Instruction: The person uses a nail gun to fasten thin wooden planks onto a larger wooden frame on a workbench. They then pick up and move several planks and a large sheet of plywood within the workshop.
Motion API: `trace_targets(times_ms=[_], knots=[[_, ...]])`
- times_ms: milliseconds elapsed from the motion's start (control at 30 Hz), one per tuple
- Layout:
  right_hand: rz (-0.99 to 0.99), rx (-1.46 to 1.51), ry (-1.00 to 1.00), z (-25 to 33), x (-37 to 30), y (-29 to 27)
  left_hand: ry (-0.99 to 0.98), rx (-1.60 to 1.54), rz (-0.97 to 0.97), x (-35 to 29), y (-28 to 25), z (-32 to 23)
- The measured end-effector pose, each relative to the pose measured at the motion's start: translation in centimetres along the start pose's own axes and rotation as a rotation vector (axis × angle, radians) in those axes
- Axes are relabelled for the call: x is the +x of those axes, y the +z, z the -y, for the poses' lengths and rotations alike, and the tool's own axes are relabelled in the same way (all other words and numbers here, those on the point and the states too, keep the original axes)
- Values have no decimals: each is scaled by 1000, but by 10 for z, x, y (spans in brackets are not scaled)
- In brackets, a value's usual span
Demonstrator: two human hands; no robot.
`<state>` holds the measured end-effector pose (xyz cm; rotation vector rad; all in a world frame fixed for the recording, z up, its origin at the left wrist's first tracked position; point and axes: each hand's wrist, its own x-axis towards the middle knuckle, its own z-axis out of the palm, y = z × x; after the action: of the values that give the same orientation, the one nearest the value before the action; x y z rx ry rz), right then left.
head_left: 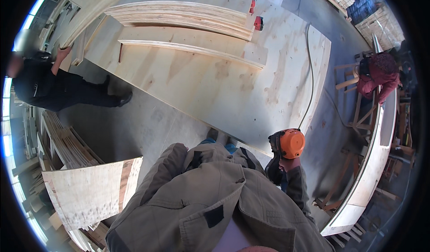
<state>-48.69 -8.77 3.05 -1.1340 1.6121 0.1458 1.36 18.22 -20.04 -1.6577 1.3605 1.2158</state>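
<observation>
Beyond the orange tool (293, 143), a cord (312, 77) crosses plywood (233, 95) right of stacked boards (183, 17)

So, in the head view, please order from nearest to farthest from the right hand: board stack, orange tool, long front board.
1. Orange tool, in the right hand.
2. Long front board, ahead and left.
3. Board stack, just beyond that board.

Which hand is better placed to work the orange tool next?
Probably the right hand: it holds the orange tool by the plywood sheet. The left hand is not clearly visible.
</observation>
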Motion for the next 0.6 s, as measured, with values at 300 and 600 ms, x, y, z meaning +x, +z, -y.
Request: trace_targets(times_ms=[300, 600], knots=[[52, -166, -50, -10, 5, -3, -146, -288, -34, -4, 8, -10], [35, -176, -59, -28, 11, -3, -297, -563, -63, -5, 20, -20]])
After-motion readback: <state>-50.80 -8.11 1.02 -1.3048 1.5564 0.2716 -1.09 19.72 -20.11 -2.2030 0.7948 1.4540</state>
